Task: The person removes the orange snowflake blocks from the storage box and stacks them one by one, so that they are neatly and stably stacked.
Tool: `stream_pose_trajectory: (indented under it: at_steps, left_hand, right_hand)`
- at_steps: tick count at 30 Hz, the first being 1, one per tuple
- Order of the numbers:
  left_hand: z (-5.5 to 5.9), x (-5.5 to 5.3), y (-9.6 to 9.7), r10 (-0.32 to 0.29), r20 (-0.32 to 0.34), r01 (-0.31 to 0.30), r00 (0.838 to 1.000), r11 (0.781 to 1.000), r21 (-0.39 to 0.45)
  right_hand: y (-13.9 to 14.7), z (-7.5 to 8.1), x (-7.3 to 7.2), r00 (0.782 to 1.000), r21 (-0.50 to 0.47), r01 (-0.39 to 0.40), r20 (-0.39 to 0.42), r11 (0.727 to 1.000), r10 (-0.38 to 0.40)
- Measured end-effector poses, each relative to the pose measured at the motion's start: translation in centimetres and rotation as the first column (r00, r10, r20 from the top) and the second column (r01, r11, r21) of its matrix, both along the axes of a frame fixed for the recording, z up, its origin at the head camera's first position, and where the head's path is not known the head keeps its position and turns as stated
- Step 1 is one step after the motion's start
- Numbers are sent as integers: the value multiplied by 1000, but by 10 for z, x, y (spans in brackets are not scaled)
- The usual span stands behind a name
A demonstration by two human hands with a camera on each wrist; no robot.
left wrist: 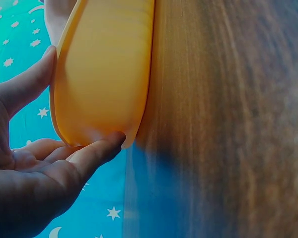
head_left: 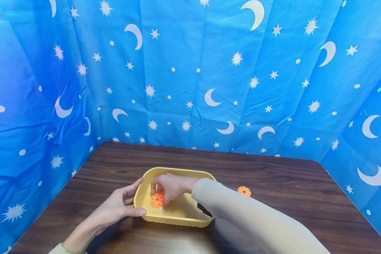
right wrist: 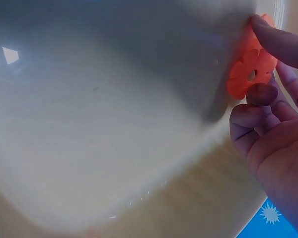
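A shallow yellow plastic tray (head_left: 177, 221) with rounded corners sits on the table. My left hand (head_left: 114, 208) holds its left end, thumb at the near corner and fingers at the far side. In the left wrist view the fingers of the left hand (left wrist: 54, 158) lie against the tray's outer wall (left wrist: 107, 64). Inside the tray, at its left part, my right hand (head_left: 173, 187) pinches an orange notched flower disc (head_left: 157, 200). The right wrist view shows the disc (right wrist: 251, 74) between thumb and fingers; a second orange piece seems to overlap behind it.
Another orange flower disc (head_left: 244, 191) lies on the dark wood table (head_left: 273, 176), right of the tray and just beyond the right sleeve (head_left: 251, 215). A blue curtain (head_left: 190, 77) with moons and stars surrounds the table's back and sides. A black item (head_left: 204, 210) is at the right wrist.
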State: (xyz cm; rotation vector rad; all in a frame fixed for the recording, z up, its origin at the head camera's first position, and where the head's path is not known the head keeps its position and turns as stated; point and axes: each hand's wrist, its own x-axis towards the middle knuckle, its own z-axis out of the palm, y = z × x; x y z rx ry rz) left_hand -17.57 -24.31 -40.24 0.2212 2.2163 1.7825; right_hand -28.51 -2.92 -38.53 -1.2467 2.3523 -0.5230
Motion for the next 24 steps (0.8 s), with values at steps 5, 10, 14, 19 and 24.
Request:
stream_pose_trajectory:
  at_steps: [5, 10, 14, 19, 24]
  left_hand:
    - [0, 0, 0, 2, 1, -2, 1000, 1000, -2]
    - [-1, 0, 0, 2, 1, -2, 1000, 1000, -5]
    - [-2, 0, 0, 7, 4, -7, 1000, 1000, -18]
    - [-3, 0, 0, 7, 7, -6, 1000, 1000, -16]
    - [-2, 0, 1, 7, 3, -7, 1000, 1000, -16]
  right_hand:
    - [2, 2, -1, 1000, -9, -8, -4, 1000, 8]
    - [4, 6, -3, 999, -57, -13, 29, 998, 14]
    - [5, 9, -3, 997, -98, -2, 77, 995, 9]
    - [9, 13, -6, 997, -138, 7, 76, 990, 3]
    - [15, 19, -9, 996, -179, 33, 87, 983, -18]
